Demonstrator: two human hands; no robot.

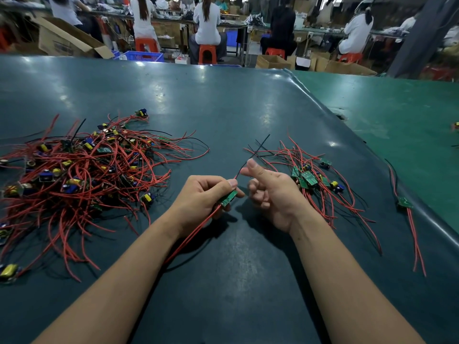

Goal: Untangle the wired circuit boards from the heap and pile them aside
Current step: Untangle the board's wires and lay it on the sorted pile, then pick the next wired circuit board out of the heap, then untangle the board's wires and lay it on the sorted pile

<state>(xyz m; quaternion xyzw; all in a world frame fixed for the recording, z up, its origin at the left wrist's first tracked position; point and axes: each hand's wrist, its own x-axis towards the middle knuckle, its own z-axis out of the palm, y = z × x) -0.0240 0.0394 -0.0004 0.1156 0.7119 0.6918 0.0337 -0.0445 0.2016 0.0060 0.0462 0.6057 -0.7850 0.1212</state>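
1. My left hand (203,194) has its grip curled round one green circuit board (229,197), thumb pinching it near the top; its red wires (188,240) trail back under my wrist, apart from the others.
2. My right hand (269,188) sits just beside it with a loose, narrow grip. The thumb and forefinger are raised near a thin lead (242,167) rising from the board, though I cannot tell whether they touch it.
3. Done so far, by my reckoning: a small pile (310,178) of freed boards lies to my right on the worktop (223,108), wires fanned out.
4. One more board (404,202) lies alone further right, near the worktop's edge.
5. Left to do: the big heap (82,167) on my left is much larger than the pile, so I judge most of the work remains.
6. Containers: none on the worktop; everything lies loose. Cardboard boxes (67,40) and a blue crate (145,56) stand on the floor beyond, their contents hidden from me.
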